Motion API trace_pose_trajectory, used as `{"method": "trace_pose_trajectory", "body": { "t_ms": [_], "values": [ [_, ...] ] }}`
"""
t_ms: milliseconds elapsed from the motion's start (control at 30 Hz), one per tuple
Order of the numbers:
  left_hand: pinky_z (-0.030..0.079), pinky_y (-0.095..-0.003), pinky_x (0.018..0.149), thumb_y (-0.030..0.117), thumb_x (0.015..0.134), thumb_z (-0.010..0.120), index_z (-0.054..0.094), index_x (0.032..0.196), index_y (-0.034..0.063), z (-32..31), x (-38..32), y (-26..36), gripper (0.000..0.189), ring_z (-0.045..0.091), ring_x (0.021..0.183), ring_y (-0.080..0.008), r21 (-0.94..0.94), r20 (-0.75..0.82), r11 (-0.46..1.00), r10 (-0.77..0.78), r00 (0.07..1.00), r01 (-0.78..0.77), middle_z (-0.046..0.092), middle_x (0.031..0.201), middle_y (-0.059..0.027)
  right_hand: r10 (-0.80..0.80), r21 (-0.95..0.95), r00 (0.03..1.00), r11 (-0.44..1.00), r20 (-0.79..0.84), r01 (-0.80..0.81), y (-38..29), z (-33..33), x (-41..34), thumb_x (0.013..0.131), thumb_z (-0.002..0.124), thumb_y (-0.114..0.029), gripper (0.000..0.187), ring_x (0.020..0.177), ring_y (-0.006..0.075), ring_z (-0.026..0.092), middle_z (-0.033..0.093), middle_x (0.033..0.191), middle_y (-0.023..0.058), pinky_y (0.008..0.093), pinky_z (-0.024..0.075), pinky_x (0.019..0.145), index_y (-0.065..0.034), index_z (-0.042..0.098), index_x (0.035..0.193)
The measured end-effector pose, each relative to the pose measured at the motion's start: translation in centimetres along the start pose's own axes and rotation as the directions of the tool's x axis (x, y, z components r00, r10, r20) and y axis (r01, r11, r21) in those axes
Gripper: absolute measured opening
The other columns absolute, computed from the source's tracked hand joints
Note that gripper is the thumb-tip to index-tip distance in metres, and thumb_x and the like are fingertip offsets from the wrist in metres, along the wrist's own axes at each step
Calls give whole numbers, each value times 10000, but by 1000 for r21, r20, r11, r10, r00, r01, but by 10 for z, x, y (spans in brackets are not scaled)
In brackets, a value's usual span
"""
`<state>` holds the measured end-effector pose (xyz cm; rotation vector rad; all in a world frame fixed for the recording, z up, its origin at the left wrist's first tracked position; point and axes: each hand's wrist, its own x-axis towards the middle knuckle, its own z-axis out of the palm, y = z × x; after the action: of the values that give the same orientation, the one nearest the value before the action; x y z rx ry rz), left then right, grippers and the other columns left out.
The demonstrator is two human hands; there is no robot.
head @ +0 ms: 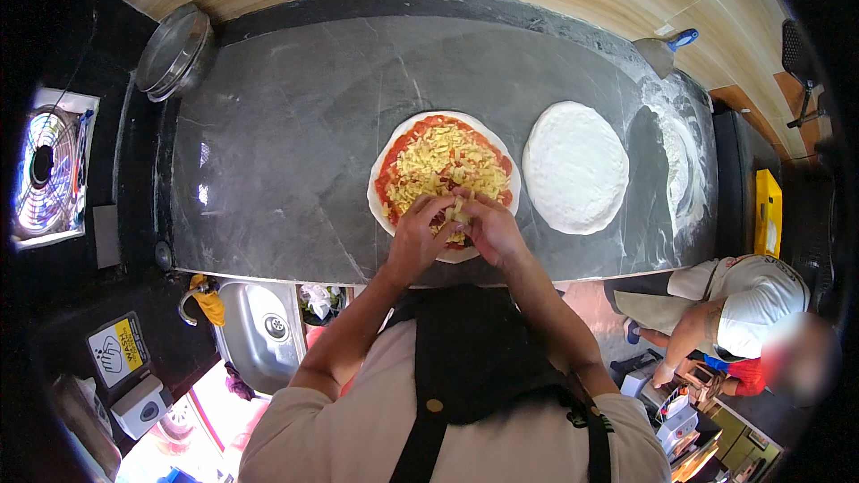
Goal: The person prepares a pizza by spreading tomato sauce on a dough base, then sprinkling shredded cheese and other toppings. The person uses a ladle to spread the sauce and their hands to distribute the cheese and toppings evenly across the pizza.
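A round of pizza dough (511, 168) lies on the grey stone counter right in front of me, spread with red sauce and covered with shredded yellow cheese (439, 154). My left hand (419, 231) and my right hand (493, 225) meet over its near edge. Between their fingertips are pale yellowish pieces (458, 211), which look like cheese; both hands touch them. Some darker red topping shows just beyond the fingers. To the right, separate from the first, lies a plain, floured dough round (576, 168).
Loose flour (681, 154) covers the counter's right end, near a blue-handled scraper (661, 54). Round metal pans (178, 54) stand at the back left. A steel sink (262, 329) is below left. A co-worker (731, 308) stands at the lower right, near a yellow crate (768, 215).
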<state>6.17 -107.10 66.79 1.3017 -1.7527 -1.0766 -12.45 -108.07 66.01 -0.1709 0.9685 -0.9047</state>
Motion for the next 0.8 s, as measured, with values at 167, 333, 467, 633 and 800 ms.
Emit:
{"method": "trace_pose_trajectory", "body": {
  "t_ms": [167, 333, 467, 633, 800],
  "values": [
    [638, -391, 808, 53, 949, 791, 745, 1225, 23, -1, -17, -8, 281, 778, 950, -302, -74, -108, 995, -71, 992, 63, 755, 1096, -176, -5, -158, 1000, 987, 19, 8, 10, -9, 2, 1030, 634, 12, 339, 1150, 243, 717, 699, 1280, 150, 371, 611, 990, 28, 594, 1367],
    [636, -374, 793, 49, 955, 782, 767, 1196, 26, -31, -21, -16, 242, 788, 919, -266, 49, -74, 987, -147, 986, 151, 774, 1018, -151, -57, -296, 998, 954, -36, 44, 10, -17, 0, 999, 686, 33, 309, 1040, 220, 753, 730, 1190, 136, 349, 627, 931, 36, 621, 1302],
    [630, -405, 790, 54, 952, 766, 763, 1188, 35, -47, -16, -20, 237, 770, 908, -327, 148, -78, 980, -121, 990, 131, 761, 1040, -159, -290, -590, 956, 779, -42, 211, 8, -19, -4, 984, 729, -4, 233, 945, 186, 761, 750, 1072, 108, 326, 611, 868, 26, 674, 1208],
    [584, -462, 940, 102, 922, 791, 775, 1161, 53, -54, 13, -33, 244, 717, 1074, -364, 352, -158, 933, 137, 978, -74, 753, 1122, -136, -475, -833, 874, 439, 102, 336, -9, -42, 7, 978, 755, -58, 197, 900, 151, 749, 758, 1003, 72, 306, 583, 829, 7, 714, 1159],
    [515, -468, 1050, 214, 854, 854, 790, 1091, 102, -43, 14, -46, 269, 648, 1176, -367, 377, -44, 916, 163, 986, -135, 717, 1161, -102, -544, -919, 826, 236, 145, 317, -23, -38, -4, 951, 789, -102, 172, 899, 174, 747, 776, 1028, 88, 323, 578, 813, -39, 764, 1109]
  ]
}}
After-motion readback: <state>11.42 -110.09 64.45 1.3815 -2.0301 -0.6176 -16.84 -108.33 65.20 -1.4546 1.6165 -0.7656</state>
